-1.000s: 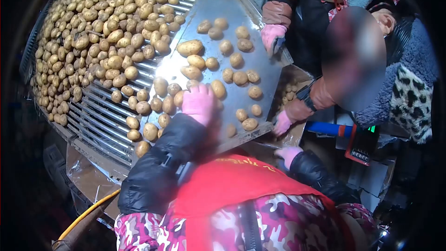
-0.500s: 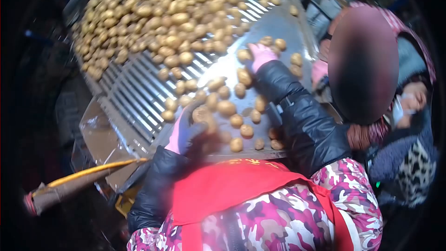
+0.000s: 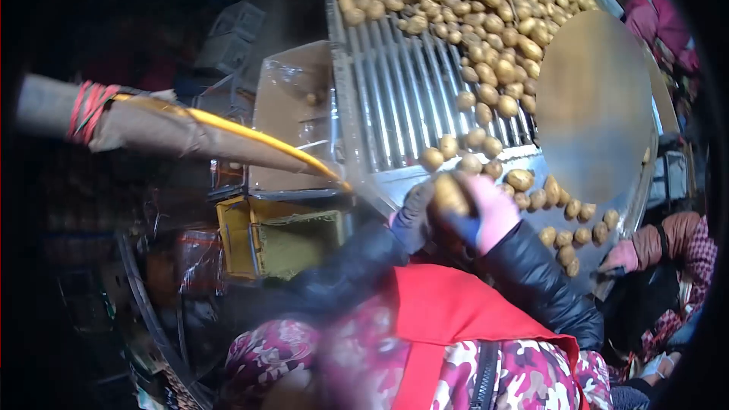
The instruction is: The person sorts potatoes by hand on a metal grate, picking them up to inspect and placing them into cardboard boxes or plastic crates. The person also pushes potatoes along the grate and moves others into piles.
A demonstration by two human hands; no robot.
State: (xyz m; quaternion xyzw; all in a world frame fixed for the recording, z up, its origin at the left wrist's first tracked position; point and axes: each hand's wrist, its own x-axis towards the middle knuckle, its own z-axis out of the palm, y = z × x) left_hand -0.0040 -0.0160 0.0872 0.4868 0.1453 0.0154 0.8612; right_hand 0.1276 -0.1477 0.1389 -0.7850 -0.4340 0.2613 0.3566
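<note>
Judging by look, the potato [image 3: 449, 196] is firm, dense and dusty-slick, so it is gripped round its middle by the right hand [image 3: 486, 212], left hand [image 3: 414, 216] cupped against it.

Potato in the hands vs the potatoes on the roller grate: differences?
The held potato sits between the right hand and left hand, off the surface; the grate potatoes lie loose on the roller grate. Held: single, partly covered by gloves. Grate: a dense heap, exposed. Both tan-skinned.
</note>
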